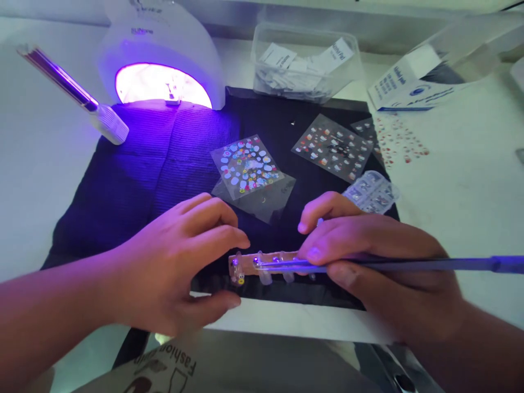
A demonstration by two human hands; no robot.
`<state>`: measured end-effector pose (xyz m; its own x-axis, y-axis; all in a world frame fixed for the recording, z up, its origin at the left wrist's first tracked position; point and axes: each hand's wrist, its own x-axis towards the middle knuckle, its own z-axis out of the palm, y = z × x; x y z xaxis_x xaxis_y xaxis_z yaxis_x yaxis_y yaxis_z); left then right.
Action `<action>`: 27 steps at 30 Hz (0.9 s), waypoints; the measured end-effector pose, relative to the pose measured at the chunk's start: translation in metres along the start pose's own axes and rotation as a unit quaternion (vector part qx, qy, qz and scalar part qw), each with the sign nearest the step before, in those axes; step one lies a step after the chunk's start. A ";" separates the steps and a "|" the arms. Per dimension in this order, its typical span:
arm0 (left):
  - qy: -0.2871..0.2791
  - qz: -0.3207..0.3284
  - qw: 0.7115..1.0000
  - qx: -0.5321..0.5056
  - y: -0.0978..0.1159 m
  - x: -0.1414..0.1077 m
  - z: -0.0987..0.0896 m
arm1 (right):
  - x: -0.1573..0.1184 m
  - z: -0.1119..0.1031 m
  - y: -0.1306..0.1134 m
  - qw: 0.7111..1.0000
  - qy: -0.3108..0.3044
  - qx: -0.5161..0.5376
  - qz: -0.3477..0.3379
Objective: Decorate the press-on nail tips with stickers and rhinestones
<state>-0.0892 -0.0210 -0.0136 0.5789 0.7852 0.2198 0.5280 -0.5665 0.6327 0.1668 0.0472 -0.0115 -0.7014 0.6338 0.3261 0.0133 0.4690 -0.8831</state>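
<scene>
My left hand (186,256) is beside the left end of a narrow wooden strip (248,262), thumb and fingers apart around that end with nothing gripped. Clear false nails (265,274) sit across the strip, several with small shiny gems; the leftmost nail (236,268) carries a little yellow-and-white charm. In my right hand (380,251) is a pair of slim metal tweezers (426,266), held between thumb and fingers. Their tips lie at the second nail from the left, by its gem. The strip's right end is hidden under my right fingers.
A lit nail lamp (164,41) stands at the back left, beside a slim wand-shaped device (108,123). Sticker sheets (248,166) and a gem case (372,191) lie on black cloth (135,185). Behind are a clear tub of alcohol pads (305,82) and a pad box (403,90).
</scene>
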 end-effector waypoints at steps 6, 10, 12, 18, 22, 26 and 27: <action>-0.023 0.040 0.999 -0.008 0.003 0.002 0.001 | -0.005 -0.001 -0.003 0.988 0.128 0.087 0.013; -0.056 0.040 0.998 -0.002 0.003 0.006 0.004 | -0.003 -0.001 -0.005 0.972 0.198 0.123 0.019; -0.070 0.030 0.997 -0.005 0.003 0.007 0.004 | -0.001 -0.002 -0.005 0.968 0.200 0.153 0.018; -0.091 0.008 0.996 -0.023 0.004 0.008 -0.001 | 0.001 -0.006 0.001 0.964 0.187 0.186 -0.017; -0.088 0.002 0.994 -0.060 0.003 0.009 -0.005 | 0.003 -0.010 0.003 0.963 0.174 0.205 -0.023; -0.111 0.004 0.992 -0.052 0.003 0.010 -0.005 | 0.004 -0.011 0.002 0.961 0.167 0.220 -0.032; -0.115 0.002 0.992 -0.051 0.003 0.010 -0.005 | 0.004 -0.011 0.002 0.961 0.162 0.221 -0.034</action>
<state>-0.0847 -0.0138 -0.0062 0.7134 0.6987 0.0536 0.4675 -0.5315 0.7064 0.1719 0.0570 -0.0083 -0.4303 0.8025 0.4133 -0.3788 0.2550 -0.8897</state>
